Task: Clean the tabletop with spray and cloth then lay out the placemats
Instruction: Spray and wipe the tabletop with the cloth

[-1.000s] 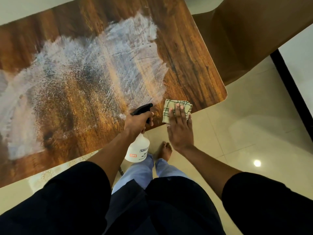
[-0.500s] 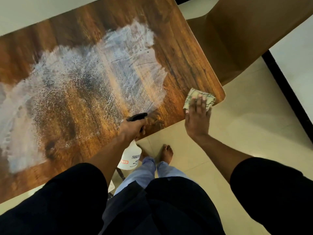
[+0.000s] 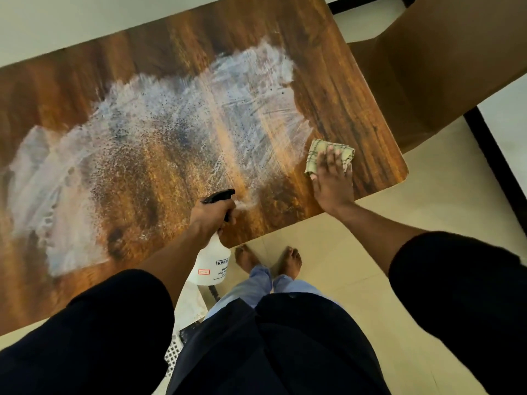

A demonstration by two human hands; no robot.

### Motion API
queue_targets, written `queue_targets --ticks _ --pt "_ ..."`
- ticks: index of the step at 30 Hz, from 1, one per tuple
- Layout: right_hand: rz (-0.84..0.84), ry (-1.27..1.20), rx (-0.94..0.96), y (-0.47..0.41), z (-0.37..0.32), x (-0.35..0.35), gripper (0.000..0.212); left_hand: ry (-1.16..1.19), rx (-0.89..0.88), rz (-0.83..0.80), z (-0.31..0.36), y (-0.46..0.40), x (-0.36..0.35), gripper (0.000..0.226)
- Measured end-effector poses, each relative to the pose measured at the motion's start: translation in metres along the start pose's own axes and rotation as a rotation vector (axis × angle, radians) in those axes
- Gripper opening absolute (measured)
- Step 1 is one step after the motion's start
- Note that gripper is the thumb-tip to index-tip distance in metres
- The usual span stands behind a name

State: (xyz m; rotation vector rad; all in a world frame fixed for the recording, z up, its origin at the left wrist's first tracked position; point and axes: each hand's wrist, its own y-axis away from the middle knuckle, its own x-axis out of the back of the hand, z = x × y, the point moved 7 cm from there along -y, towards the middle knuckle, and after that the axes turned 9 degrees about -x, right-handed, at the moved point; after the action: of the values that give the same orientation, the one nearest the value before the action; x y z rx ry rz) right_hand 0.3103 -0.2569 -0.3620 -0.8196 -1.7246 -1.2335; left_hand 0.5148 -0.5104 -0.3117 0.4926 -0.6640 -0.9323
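Big wooden table (image 3: 336,81), long side running left to right, wet and white in the middle. White spray bottle (image 3: 212,266) gripped by left hand (image 3: 209,216) at near edge, black nozzle pointing right. Small folded cloth (image 3: 316,155) near right corner, pressed flat under right hand (image 3: 332,181), fingers straight.

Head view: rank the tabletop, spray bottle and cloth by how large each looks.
1. tabletop, by far the largest.
2. spray bottle, though the left hand hides part of it, and it is nearer the camera.
3. cloth, partly under the right hand.
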Motion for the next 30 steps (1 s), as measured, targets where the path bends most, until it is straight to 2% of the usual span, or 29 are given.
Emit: queue_targets --ticks 3,5,7,9,10,13,16,17,19,22,24,27,30 --pt "0.007 0.003 -0.094 -0.007 -0.024 -0.002 0.068 0.075 -0.015 -0.016 -0.001 0.001 0.013 0.018" --pt "0.012 0.024 -0.050 0.009 -0.048 -0.012 0.069 0.097 -0.015 0.008 -0.005 0.001 0.021 0.019" --pt "-0.013 0.046 0.089 0.037 -0.084 -0.026 0.071 0.120 0.016 0.049 -0.015 0.001 0.031 0.015" --pt "-0.058 0.078 0.270 0.069 -0.125 -0.042 0.069 0.127 0.044 0.068 -0.027 0.001 0.037 0.036" --pt "-0.089 0.108 0.360 0.084 -0.146 -0.051 0.068 0.126 0.051 0.074 -0.029 0.001 0.039 0.038" --pt "-0.142 0.199 0.558 0.110 -0.182 -0.074 0.066 0.112 0.044 0.072 -0.027 0.001 0.047 0.013" --pt "-0.150 0.241 0.638 0.104 -0.183 -0.073 0.066 0.129 0.031 0.089 -0.027 -0.002 0.060 0.020" --pt "-0.149 0.235 0.625 0.095 -0.178 -0.070 0.067 0.138 0.041 0.102 -0.029 -0.003 0.065 0.019" --pt "-0.104 0.201 0.478 0.067 -0.160 -0.059 0.071 0.147 0.054 0.120 -0.033 -0.006 0.074 0.014" --pt "-0.037 0.118 0.207 0.022 -0.138 -0.036 0.072 0.164 0.061 0.114 -0.041 -0.010 0.084 0.028" --pt "-0.054 0.104 0.127 0.010 -0.135 -0.030 0.071 0.163 0.053 0.114 -0.043 -0.009 0.090 0.023" --pt "-0.051 0.093 0.067 0.017 -0.147 -0.036 0.070 0.169 0.052 0.117 -0.048 -0.007 0.097 0.019" --pt "-0.069 0.106 0.205 0.050 -0.181 -0.049 0.070 0.185 0.067 0.105 -0.051 -0.006 0.100 0.017"
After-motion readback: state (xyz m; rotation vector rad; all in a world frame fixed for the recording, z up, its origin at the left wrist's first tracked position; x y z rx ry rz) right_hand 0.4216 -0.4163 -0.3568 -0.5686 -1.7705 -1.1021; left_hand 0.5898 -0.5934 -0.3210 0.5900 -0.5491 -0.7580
